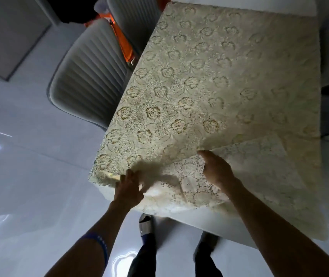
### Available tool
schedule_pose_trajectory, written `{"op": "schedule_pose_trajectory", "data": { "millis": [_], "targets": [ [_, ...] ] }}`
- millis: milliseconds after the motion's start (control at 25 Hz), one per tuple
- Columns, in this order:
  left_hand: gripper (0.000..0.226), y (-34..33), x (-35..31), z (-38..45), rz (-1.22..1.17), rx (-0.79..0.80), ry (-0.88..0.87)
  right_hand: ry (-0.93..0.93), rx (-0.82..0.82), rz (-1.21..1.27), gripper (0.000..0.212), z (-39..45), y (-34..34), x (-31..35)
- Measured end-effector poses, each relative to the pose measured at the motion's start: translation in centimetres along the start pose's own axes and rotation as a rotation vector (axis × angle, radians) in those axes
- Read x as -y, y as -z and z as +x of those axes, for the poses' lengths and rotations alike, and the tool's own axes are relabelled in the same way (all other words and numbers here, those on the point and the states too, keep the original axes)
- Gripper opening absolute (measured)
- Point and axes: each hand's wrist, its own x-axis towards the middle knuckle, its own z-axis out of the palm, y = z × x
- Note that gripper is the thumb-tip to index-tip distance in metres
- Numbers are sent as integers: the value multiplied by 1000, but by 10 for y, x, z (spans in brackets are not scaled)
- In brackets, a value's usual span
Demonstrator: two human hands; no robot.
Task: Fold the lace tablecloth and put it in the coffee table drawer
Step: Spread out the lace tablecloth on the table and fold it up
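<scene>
A cream lace tablecloth with gold flower patterns lies spread over a white table and covers most of its top. Its near edge is turned back onto itself, showing the paler underside. My left hand pinches the cloth at the near left corner. My right hand grips the folded-over edge a little further right, fingers curled into the fabric. No coffee table or drawer is in view.
Two grey ribbed chairs stand along the table's left side, with something orange between them. The floor is glossy white. My legs and feet are below the table's near edge.
</scene>
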Motion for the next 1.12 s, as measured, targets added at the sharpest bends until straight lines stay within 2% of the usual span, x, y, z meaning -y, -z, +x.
{"op": "schedule_pose_trajectory", "data": {
  "millis": [120,240,400,480,560,600,640,720,800,880,920,960,1000,1040,1120],
  "targets": [
    [39,2,27,7,-184,-11,-211,-83,38,-201,74,19,-8,3],
    [10,10,48,13,-282,111,-293,-153,-48,-347,54,24,-11,4],
    [43,26,64,20,-294,152,-360,-206,-17,-696,34,6,-2,5],
    [39,34,64,19,-296,148,-369,-227,-41,-767,30,-12,5,-1],
    [25,42,60,13,-286,162,-350,-203,-90,-813,29,-33,13,-10],
    [28,45,57,7,-268,157,-335,-185,-112,-796,29,-44,16,-15],
    [32,47,53,2,-212,150,-329,-158,-135,-769,29,-55,18,-19],
    [34,54,46,-11,77,201,-346,-133,-136,-730,28,-79,21,-26],
    [27,65,46,-20,319,413,-305,-186,14,-686,27,-98,30,-28],
    [23,82,47,-36,396,730,-220,-217,341,-567,21,-116,48,-27],
    [28,95,44,-42,449,826,-193,-225,497,-491,12,-126,58,-28],
    [30,110,37,-47,523,854,-179,-242,610,-427,8,-136,67,-28],
    [33,126,29,-50,589,827,-178,-256,663,-386,15,-142,75,-28],
    [36,140,19,-48,619,780,-178,-280,648,-367,18,-146,82,-29],
    [30,162,-3,-36,600,644,-179,-340,488,-349,6,-146,94,-32]
  ]
}}
